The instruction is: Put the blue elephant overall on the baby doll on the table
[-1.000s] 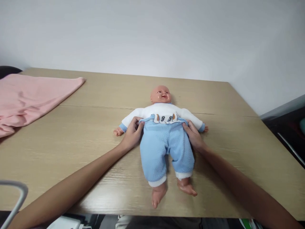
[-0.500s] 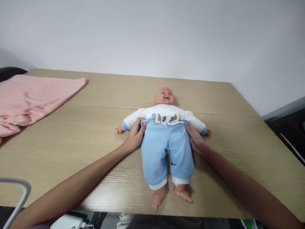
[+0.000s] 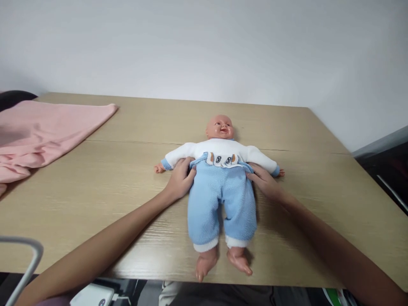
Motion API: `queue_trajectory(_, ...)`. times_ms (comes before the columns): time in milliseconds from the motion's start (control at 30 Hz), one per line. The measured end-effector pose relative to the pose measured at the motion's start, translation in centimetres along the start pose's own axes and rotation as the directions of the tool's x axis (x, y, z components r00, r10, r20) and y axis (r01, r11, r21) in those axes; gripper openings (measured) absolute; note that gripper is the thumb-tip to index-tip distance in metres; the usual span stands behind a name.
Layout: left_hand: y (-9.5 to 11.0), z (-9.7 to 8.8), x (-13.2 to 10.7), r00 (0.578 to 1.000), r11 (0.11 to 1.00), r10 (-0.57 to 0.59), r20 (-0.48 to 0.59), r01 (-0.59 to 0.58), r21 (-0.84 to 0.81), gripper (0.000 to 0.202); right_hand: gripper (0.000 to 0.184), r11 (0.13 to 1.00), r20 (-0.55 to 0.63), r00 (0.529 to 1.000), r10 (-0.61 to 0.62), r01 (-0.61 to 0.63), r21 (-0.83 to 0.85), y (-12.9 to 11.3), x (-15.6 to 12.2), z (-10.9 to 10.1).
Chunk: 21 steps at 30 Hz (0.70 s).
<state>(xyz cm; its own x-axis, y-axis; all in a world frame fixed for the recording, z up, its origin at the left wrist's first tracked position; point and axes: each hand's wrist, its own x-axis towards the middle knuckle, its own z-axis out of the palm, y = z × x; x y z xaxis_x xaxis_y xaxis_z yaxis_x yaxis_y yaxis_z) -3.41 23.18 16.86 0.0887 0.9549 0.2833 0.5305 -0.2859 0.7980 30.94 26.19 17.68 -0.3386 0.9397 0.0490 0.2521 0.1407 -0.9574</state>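
Observation:
A baby doll (image 3: 220, 126) lies on its back on the wooden table, head toward the wall and bare feet toward me. It wears a white top (image 3: 219, 147) with blue cuffs and fuzzy light-blue pants (image 3: 207, 199) with white hems. Two embroidered eyes decorate the waist. My left hand (image 3: 182, 178) is closed on the pants' waistband at the left side. At the opposite side, my right hand (image 3: 264, 180) pinches the waistband, thumb on top. Some fingers of both hands are hidden beside or beneath the doll.
A crumpled pink cloth (image 3: 57, 127) lies at the table's left side. A grey curved tube (image 3: 35, 246) rises at the lower left. Under the front edge sits a white device (image 3: 92, 295). A dark object (image 3: 385, 170) stands beyond the right edge.
My right hand has shifted slightly at the waistband, its thumb now more over the cloth. The doll's legs have swung a little to the left.

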Motion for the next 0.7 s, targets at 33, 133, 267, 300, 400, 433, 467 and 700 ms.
queue_trajectory(33,-0.1,-0.3,0.2,0.999,0.999,0.024,0.027,-0.025,0.031,0.026,0.025,0.997,-0.022,0.998,-0.052,0.05,-0.062,-0.1,-0.2,0.2)
queue_trajectory(133,-0.3,-1.1,0.6,0.996,1.0,0.022,0.086,-0.022,0.002,0.026,0.033,0.99,-0.086,0.991,-0.104,0.095,-0.107,-0.3,-0.8,1.4)
queue_trajectory(267,-0.2,-0.5,0.2,0.991,0.963,-0.095,0.093,0.115,-0.242,0.025,0.043,0.957,-0.129,0.985,0.113,-0.074,0.279,-0.3,-1.1,3.2)
queue_trajectory(300,0.0,0.0,0.0,0.989,0.935,-0.133,0.07,0.148,-0.322,0.026,0.046,0.905,-0.116,0.977,0.18,-0.118,0.409,-0.2,-1.2,3.6)
queue_trajectory(400,0.4,1.5,-0.8,0.955,0.77,-0.296,-0.004,0.236,-0.593,0.034,0.05,0.755,-0.054,0.958,0.282,-0.187,0.628,0.1,-1.2,4.4)
queue_trajectory(433,0.6,2.0,-1.0,0.934,0.687,-0.358,0.007,0.269,-0.675,0.039,0.05,0.737,-0.041,0.956,0.292,-0.197,0.647,0.2,-1.2,4.5)
queue_trajectory(467,0.7,2.4,-1.2,0.911,0.604,-0.412,0.032,0.299,-0.739,0.045,0.051,0.727,-0.035,0.954,0.298,-0.203,0.656,0.3,-1.2,4.6)
queue_trajectory(700,1.8,2.9,-0.9,0.873,0.481,-0.487,0.022,0.29,-0.828,0.06,0.055,0.66,-0.068,0.944,0.322,-0.172,0.731,0.3,-1.0,5.1)
